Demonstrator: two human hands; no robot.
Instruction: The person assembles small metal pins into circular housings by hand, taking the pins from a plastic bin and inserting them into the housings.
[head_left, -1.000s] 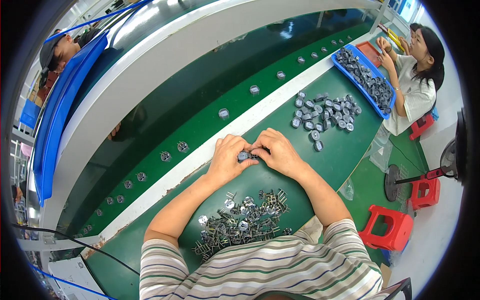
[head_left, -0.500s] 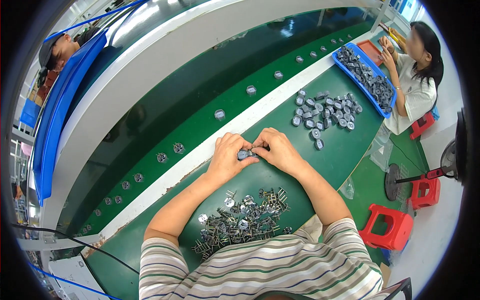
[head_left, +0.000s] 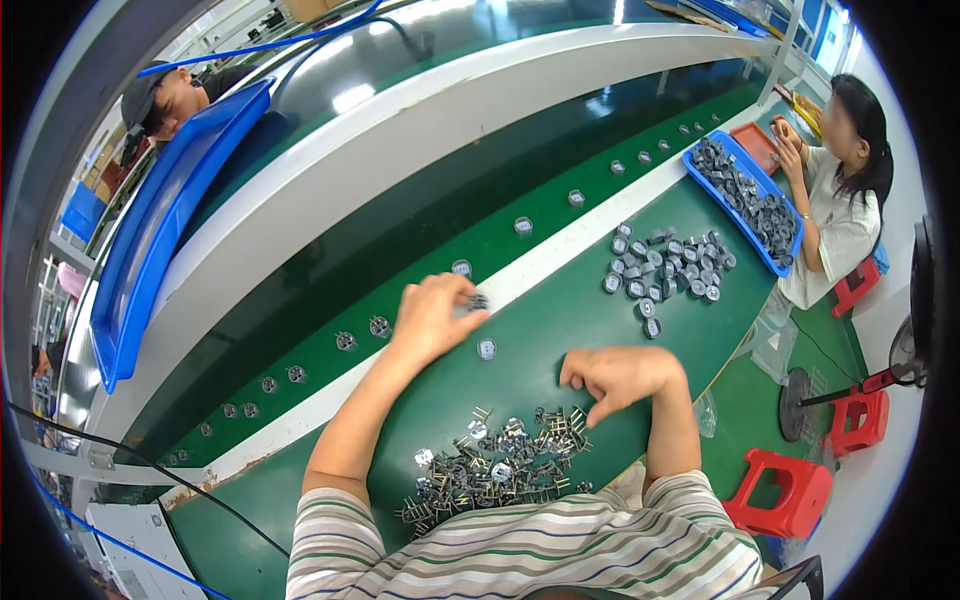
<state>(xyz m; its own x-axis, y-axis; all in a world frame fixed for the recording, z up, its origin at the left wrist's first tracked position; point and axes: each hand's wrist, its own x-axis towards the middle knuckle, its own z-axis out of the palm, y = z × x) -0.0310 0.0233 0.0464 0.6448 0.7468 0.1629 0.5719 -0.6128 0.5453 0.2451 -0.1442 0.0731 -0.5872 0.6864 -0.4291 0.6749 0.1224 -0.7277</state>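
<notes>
Two hands: left grip [head_left: 432, 318] pinches small grey part [head_left: 477, 301]; right [head_left: 622, 378] clenched near metal-clip pile [head_left: 495, 468].

A small grey round part [head_left: 477, 301] sits pinched at frame centre (over the white strip); another [head_left: 487, 349] lies flat just below.

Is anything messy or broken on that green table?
Nothing looks broken. The metal clips lie in a loose tangled heap near the right hand, and the grey round parts are scattered, not in the blue tray.
</notes>
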